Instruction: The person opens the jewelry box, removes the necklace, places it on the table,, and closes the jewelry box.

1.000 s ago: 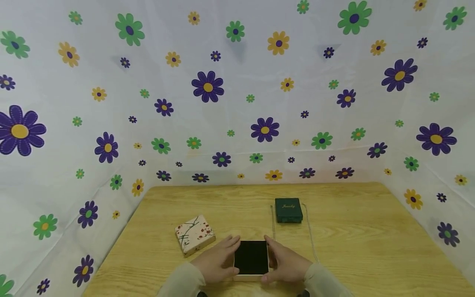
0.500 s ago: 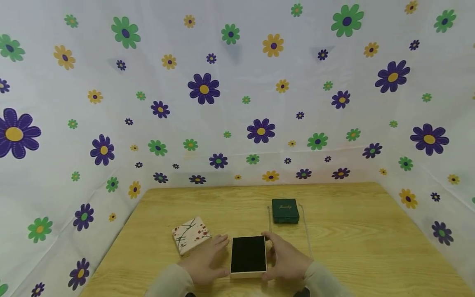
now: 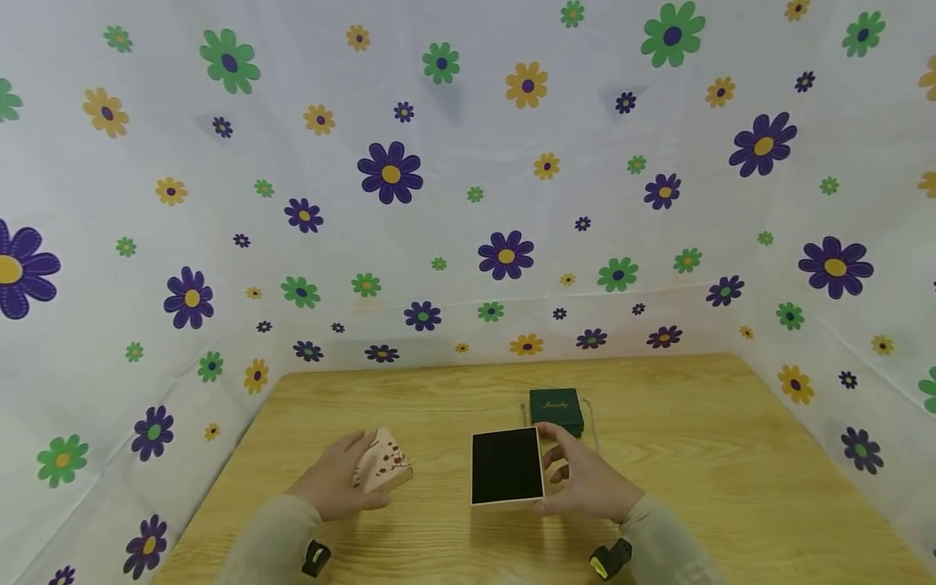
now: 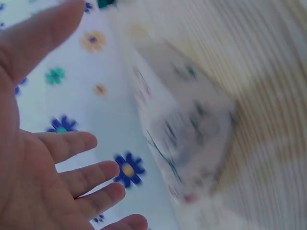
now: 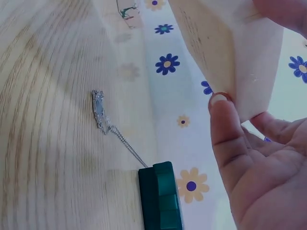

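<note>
My right hand [image 3: 588, 479] holds a square cream box base [image 5: 254, 62] by its right side, raised off the table. Its black inside [image 3: 508, 467] faces up in the head view. My left hand [image 3: 336, 479] is at a square box lid [image 3: 385, 463] printed with red blossoms and dark branches. In the left wrist view the lid is blurred, and the spread fingers [image 4: 91, 177] appear apart from it. A silver necklace with a pendant [image 5: 99, 108] lies on the table, its chain reaching a dark green jewelry box [image 5: 165, 201].
The green jewelry box [image 3: 556, 406] sits toward the back right, with chain [image 3: 592, 422] along its sides. The wooden table [image 3: 702, 471] ends at a white flower-print cloth [image 3: 453, 276] at the back and sides.
My right hand has lifted the box base off the table. My left hand has let go of the base and moved left to the blossom-printed lid. The view has shifted slightly right.
</note>
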Demonstrator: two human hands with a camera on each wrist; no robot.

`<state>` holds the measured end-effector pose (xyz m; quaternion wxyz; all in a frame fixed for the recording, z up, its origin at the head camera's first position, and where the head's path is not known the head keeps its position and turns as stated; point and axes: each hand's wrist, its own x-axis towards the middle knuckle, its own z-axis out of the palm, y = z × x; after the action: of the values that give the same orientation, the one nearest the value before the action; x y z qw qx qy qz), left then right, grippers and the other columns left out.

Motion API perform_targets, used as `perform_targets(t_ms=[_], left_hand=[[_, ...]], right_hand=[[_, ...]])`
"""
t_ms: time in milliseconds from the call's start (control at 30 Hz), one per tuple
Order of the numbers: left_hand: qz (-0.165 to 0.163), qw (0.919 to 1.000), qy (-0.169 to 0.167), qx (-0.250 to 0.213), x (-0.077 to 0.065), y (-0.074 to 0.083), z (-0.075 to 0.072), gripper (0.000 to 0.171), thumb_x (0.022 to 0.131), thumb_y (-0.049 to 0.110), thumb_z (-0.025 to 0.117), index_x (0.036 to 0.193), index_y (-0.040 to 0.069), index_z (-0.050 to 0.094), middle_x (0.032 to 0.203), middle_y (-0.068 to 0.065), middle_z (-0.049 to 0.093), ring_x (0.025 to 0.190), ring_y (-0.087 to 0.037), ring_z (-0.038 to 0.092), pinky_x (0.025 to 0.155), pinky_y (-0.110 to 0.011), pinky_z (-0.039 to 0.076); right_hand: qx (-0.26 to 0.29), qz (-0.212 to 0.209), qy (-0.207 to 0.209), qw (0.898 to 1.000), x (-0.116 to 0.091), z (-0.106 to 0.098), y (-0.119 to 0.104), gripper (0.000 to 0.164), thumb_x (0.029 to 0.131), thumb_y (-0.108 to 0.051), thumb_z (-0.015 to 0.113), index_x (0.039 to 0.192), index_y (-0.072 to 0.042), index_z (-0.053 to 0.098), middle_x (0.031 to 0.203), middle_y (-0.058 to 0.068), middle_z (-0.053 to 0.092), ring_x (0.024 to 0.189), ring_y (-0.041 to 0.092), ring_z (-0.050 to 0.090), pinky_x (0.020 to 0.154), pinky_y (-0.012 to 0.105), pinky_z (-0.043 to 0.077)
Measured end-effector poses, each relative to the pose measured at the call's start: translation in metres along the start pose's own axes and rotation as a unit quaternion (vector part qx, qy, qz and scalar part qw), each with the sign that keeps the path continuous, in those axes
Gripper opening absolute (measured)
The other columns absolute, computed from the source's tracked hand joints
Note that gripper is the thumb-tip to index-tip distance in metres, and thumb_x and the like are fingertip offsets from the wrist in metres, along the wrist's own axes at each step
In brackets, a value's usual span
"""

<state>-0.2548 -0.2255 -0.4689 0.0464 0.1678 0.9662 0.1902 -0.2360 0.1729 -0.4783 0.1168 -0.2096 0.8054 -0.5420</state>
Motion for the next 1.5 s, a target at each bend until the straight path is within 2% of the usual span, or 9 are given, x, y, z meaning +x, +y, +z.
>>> perform_targets(t_ms=[200, 367, 500, 667, 833, 1000, 1200, 1400, 1500], left_hand=[[-0.047, 0.9983, -0.007, 0.035, 0.008, -0.030, 0.001, 0.126, 0.060, 0.066, 0.079, 0.147, -0.007, 0.026, 0.148, -0.031, 0.027, 0.132, -0.051, 0.029, 0.102, -0.062, 0.031], [-0.068, 0.9956, -0.024, 0.059, 0.014, -0.048, 0.004, 0.130, 0.055, 0.071, 0.079, 0.143, -0.013, 0.031, 0.142, -0.033, 0.035, 0.128, -0.050, 0.035, 0.101, -0.060, 0.034], [-0.075, 0.9945, -0.035, 0.064, 0.018, -0.059, 0.008, 0.133, 0.050, 0.072, 0.080, 0.141, -0.013, 0.033, 0.135, -0.031, 0.041, 0.123, -0.048, 0.041, 0.099, -0.058, 0.038], [-0.065, 0.9954, -0.032, 0.063, 0.023, -0.068, 0.014, 0.133, 0.047, 0.074, 0.080, 0.140, -0.012, 0.037, 0.126, -0.026, 0.047, 0.115, -0.044, 0.048, 0.096, -0.057, 0.041], [-0.061, 0.9967, -0.018, 0.050, 0.025, -0.069, 0.014, 0.125, 0.048, 0.074, 0.080, 0.134, -0.010, 0.044, 0.121, -0.021, 0.052, 0.109, -0.037, 0.051, 0.095, -0.052, 0.044], [-0.073, 0.9966, -0.021, 0.030, 0.026, -0.068, 0.014, 0.120, 0.052, 0.071, 0.080, 0.134, -0.009, 0.043, 0.124, -0.023, 0.050, 0.113, -0.040, 0.049, 0.094, -0.055, 0.042], [-0.082, 0.9957, -0.015, 0.040, 0.025, -0.067, 0.017, 0.120, 0.052, 0.071, 0.080, 0.134, -0.008, 0.044, 0.123, -0.025, 0.050, 0.112, -0.041, 0.049, 0.093, -0.056, 0.043], [-0.082, 0.9962, -0.001, 0.029, 0.025, -0.058, 0.017, 0.122, 0.053, 0.071, 0.080, 0.137, -0.008, 0.042, 0.129, -0.026, 0.048, 0.117, -0.043, 0.047, 0.095, -0.057, 0.041], [-0.073, 0.9972, 0.007, 0.015, 0.025, -0.049, 0.016, 0.122, 0.053, 0.070, 0.081, 0.139, -0.006, 0.040, 0.131, -0.025, 0.047, 0.116, -0.040, 0.048, 0.094, -0.055, 0.042]], right_hand=[[0.045, 0.014, -0.038, 0.998, 0.000, 0.001, 0.004, 0.104, 0.070, -0.020, 0.088, 0.151, -0.010, 0.023, 0.141, 0.012, 0.035, 0.104, 0.027, 0.047, 0.088, 0.044, 0.045], [0.030, 0.015, -0.064, 0.997, -0.001, 0.001, 0.008, 0.108, 0.072, -0.024, 0.087, 0.154, -0.012, 0.018, 0.149, 0.010, 0.029, 0.110, 0.026, 0.047, 0.091, 0.043, 0.044], [0.028, 0.012, -0.076, 0.997, -0.001, 0.001, 0.010, 0.105, 0.072, -0.023, 0.086, 0.153, -0.009, 0.021, 0.150, 0.010, 0.028, 0.112, 0.026, 0.046, 0.091, 0.044, 0.044], [0.037, 0.009, -0.080, 0.996, -0.002, 0.000, 0.012, 0.104, 0.074, -0.021, 0.085, 0.153, -0.009, 0.019, 0.151, 0.010, 0.025, 0.112, 0.027, 0.046, 0.090, 0.044, 0.045], [0.036, 0.006, -0.074, 0.997, -0.001, -0.001, 0.011, 0.104, 0.074, -0.022, 0.085, 0.153, -0.009, 0.019, 0.151, 0.011, 0.026, 0.110, 0.028, 0.047, 0.090, 0.045, 0.045], [0.034, 0.016, -0.068, 0.997, 0.000, -0.003, 0.009, 0.106, 0.072, -0.025, 0.086, 0.153, -0.007, 0.020, 0.149, 0.012, 0.029, 0.108, 0.028, 0.048, 0.090, 0.047, 0.045], [0.038, 0.025, -0.068, 0.997, 0.000, -0.003, 0.009, 0.107, 0.071, -0.026, 0.087, 0.153, -0.007, 0.020, 0.144, 0.012, 0.035, 0.106, 0.027, 0.050, 0.089, 0.047, 0.045], [0.035, 0.022, -0.071, 0.997, 0.001, -0.003, 0.009, 0.108, 0.072, -0.027, 0.087, 0.153, -0.005, 0.019, 0.144, 0.011, 0.036, 0.107, 0.027, 0.051, 0.089, 0.044, 0.046], [0.033, 0.022, -0.071, 0.997, 0.000, -0.004, 0.009, 0.107, 0.073, -0.026, 0.086, 0.153, -0.004, 0.018, 0.143, 0.013, 0.037, 0.105, 0.027, 0.051, 0.088, 0.044, 0.046]])
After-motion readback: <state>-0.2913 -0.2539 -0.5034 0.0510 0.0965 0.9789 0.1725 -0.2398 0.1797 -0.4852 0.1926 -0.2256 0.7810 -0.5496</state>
